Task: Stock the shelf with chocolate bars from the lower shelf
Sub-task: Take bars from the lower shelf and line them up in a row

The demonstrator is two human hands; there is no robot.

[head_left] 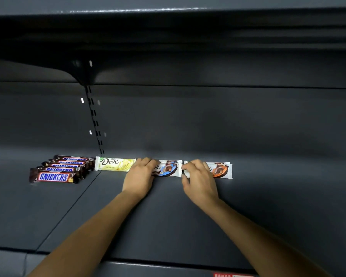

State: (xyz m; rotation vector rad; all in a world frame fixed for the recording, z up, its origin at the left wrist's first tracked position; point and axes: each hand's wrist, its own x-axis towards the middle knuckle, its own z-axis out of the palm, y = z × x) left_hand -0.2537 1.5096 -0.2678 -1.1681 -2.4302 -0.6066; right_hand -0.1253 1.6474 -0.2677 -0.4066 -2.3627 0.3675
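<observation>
Reaching in from the near edge with two bare forearms (88,232), crossing the shelf's front lip beside a red label (228,275) cut off at the bottom of the view. Resting the left hand (139,176) palm down on the dark grey shelf (168,220) and curling its fingers over the left end of the blue Dove bar (169,168), next to the right end of the pale yellow Dove bar (115,163), covering the first letters of the blue wrapper's logo. Pinching the left end of the orange Dove bar (221,169) with the right hand (200,181), thumb at the near edge and bent fingers on top, hiding most of that logo as well. Holding both bars flat on the shelf, far back near the rear panel (208,120), in one line running left to right with the yellow bar. Hiding the join of yellow and blue under the left hand, with blue and orange end to end and only a thin dark gap between. Leaving untouched, on the neighbouring shelf section to the left, a row of Snickers bars (54,176) lying flat from front to back, the rearmost just beside the yellow bar's left end. Working under a dark upper shelf (168,27), with a slotted upright (94,116) rising from behind the yellow bar's left end towards its underside.
</observation>
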